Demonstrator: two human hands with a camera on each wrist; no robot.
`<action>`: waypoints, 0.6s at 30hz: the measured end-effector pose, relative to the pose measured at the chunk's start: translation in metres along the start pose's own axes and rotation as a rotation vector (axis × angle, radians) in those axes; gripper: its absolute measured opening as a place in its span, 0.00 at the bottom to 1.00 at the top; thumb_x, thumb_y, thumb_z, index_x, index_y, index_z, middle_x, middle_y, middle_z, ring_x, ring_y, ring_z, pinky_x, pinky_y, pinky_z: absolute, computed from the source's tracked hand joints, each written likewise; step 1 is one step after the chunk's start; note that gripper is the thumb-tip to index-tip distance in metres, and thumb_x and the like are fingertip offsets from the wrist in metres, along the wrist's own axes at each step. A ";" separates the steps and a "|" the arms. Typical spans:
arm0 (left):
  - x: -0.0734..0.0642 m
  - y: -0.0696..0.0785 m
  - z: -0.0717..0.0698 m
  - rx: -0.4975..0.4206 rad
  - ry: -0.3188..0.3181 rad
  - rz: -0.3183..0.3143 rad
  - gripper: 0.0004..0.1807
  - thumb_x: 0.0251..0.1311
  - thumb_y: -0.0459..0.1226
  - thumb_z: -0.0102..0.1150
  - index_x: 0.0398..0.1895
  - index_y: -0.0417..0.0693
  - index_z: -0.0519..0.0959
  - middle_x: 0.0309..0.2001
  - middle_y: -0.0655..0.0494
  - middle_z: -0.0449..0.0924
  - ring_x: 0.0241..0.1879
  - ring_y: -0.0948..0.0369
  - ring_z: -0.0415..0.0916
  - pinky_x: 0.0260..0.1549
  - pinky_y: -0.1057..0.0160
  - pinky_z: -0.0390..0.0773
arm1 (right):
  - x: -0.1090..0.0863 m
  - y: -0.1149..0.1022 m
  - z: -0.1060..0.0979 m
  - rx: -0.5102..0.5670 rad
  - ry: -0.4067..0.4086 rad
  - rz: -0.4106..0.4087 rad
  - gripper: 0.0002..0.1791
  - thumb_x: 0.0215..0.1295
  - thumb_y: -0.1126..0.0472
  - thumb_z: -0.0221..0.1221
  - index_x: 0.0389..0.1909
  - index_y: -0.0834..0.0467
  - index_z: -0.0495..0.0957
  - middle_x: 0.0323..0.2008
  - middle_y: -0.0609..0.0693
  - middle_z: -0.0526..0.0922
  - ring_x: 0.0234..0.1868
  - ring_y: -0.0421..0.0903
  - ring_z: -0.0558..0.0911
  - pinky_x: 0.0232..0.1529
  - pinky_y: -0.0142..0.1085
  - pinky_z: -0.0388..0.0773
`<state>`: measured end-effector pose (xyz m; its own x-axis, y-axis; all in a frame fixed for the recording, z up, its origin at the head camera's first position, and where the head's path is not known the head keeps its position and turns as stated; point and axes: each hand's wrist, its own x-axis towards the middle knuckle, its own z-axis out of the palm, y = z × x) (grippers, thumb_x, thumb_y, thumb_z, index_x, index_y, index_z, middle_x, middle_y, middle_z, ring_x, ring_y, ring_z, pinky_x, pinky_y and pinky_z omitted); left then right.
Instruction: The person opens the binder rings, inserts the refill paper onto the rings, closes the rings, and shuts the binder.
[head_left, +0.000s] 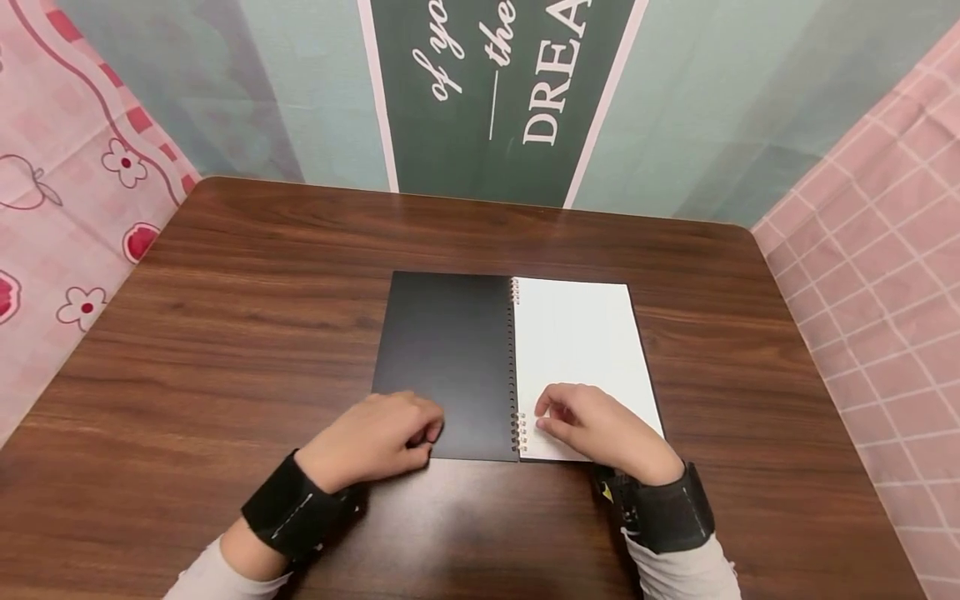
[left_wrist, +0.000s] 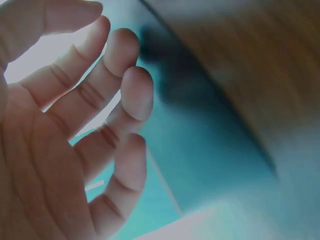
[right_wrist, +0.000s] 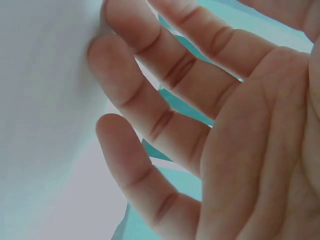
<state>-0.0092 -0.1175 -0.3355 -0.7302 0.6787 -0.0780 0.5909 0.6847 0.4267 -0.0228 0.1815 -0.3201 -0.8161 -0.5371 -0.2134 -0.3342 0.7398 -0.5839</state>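
An open spiral notebook lies flat on the table, its black cover (head_left: 450, 350) folded out to the left and a blank white page (head_left: 581, 342) facing up on the right. Loose metal-looking rings (head_left: 519, 429) show at the top and bottom of the spine. Over the cover's lower left corner is my left hand (head_left: 382, 437), fingers loosely bent and holding nothing; the left wrist view shows the bent fingers (left_wrist: 132, 95) apart from one another. My right hand (head_left: 607, 429) is at the page's lower part, fingers loosely bent, fingertips (right_wrist: 110, 55) at or just above the paper.
Dark brown wood makes up the table (head_left: 247, 333) around the notebook. A green and teal backdrop (head_left: 480, 167) with white lettering hangs behind it. Pink patterned cloth (head_left: 75, 208) borders the left side, and a pink checked cloth (head_left: 885, 250) the right. Black bands (head_left: 296, 508) wrap both wrists.
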 end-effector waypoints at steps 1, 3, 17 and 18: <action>-0.003 -0.003 -0.002 0.016 0.011 -0.009 0.12 0.48 0.36 0.63 0.24 0.61 0.69 0.24 0.68 0.65 0.29 0.68 0.64 0.25 0.68 0.61 | 0.001 0.000 -0.002 -0.008 0.004 0.007 0.02 0.67 0.60 0.61 0.37 0.54 0.80 0.23 0.40 0.74 0.25 0.33 0.69 0.30 0.29 0.68; -0.009 -0.007 -0.008 0.053 0.036 -0.022 0.11 0.47 0.35 0.62 0.24 0.60 0.70 0.25 0.68 0.66 0.31 0.67 0.64 0.25 0.67 0.61 | 0.003 0.001 -0.007 -0.026 0.016 0.014 0.02 0.67 0.61 0.61 0.38 0.54 0.80 0.24 0.41 0.76 0.27 0.35 0.71 0.30 0.30 0.70; -0.026 -0.019 -0.018 0.178 -0.005 -0.103 0.38 0.41 0.28 0.56 0.65 0.45 0.71 0.72 0.45 0.65 0.73 0.45 0.61 0.54 0.37 0.73 | 0.015 0.013 -0.044 -0.137 0.158 0.092 0.14 0.69 0.60 0.59 0.51 0.62 0.79 0.53 0.60 0.80 0.56 0.60 0.77 0.58 0.56 0.72; -0.027 -0.018 -0.017 0.171 -0.029 -0.118 0.41 0.40 0.28 0.58 0.68 0.44 0.68 0.74 0.44 0.62 0.74 0.44 0.58 0.57 0.36 0.71 | 0.016 0.015 -0.046 -0.134 0.162 0.106 0.14 0.69 0.60 0.58 0.52 0.63 0.78 0.55 0.61 0.79 0.59 0.60 0.75 0.60 0.56 0.71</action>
<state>-0.0061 -0.1532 -0.3256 -0.7893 0.5965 -0.1453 0.5530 0.7935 0.2541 -0.0622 0.2022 -0.2964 -0.9114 -0.3893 -0.1331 -0.2934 0.8418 -0.4532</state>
